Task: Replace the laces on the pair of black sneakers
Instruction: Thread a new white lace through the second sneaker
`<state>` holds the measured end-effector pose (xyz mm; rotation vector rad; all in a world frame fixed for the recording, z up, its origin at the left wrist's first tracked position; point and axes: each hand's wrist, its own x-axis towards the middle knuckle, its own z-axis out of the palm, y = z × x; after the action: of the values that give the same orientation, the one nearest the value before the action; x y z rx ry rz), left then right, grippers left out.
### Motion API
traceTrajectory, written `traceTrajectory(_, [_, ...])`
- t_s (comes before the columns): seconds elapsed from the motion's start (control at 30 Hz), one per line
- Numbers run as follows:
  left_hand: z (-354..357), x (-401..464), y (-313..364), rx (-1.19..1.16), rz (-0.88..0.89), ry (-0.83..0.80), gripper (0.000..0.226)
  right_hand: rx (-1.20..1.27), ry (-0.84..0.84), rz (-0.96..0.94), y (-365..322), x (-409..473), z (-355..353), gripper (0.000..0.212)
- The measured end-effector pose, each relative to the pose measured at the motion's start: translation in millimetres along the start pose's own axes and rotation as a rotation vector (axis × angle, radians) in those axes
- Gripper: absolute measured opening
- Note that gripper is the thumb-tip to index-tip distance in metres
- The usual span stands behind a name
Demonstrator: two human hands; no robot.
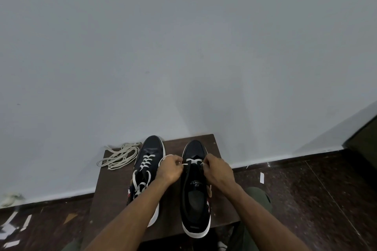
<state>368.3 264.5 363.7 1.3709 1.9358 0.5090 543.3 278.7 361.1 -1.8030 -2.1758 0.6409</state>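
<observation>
On the dark table (114, 179) stand two black sneakers (196, 187), toes away. Both forearms reach forward over the right one; left hand (169, 169) and right hand (218, 170) each pinch its white lace (193, 161) in a curled grip.

A small dark wooden table (114, 181) against a pale wall carries two black sneakers, the left one (150, 159) laced, the right one (194, 206) barely laced, beside a loose heap of cream laces (120, 156).
</observation>
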Motion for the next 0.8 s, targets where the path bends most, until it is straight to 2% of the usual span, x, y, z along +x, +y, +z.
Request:
traceTrajectory(0.1, [-0.1,0.0,0.0,0.11,0.074,-0.04,0.021,0.052,-0.014,0.037,5.7,-2.8,3.3,0.023])
traceTrajectory(0.2, [-1.8,-2.7,3.8,0.156,0.078,-0.015,0.02,0.044,-0.029,0.037,8.3,-1.2,4.9,0.028])
traceTrajectory(0.3, [-2.0,-4.6,7.4,0.104,0.08,0.004,0.026,0.076,-0.052,0.036,6.3,2.1,3.5,0.023])
traceTrajectory(0.47, [-2.3,-11.8,10.5,-0.21,-0.011,0.002,0.028,0.473,-0.085,0.239,1.3,1.2,3.0,0.015])
traceTrajectory(0.6, [-8.1,-8.8,0.4,-0.46,-0.114,-0.179,0.04,0.969,-0.179,0.346,0.8,-3.5,-10.2,0.014])
traceTrajectory(0.7, [-16.3,-8.3,-1.6,-0.573,-0.109,-0.328,0.046,1.157,-0.286,0.375,6.5,-4.0,-19.5,0.018])
traceTrajectory(0.8, [-24.1,-12.7,1.1,-0.64,-0.106,-0.388,0.048,1.254,-0.375,0.403,10.0,-1.5,-23.3,0.021])
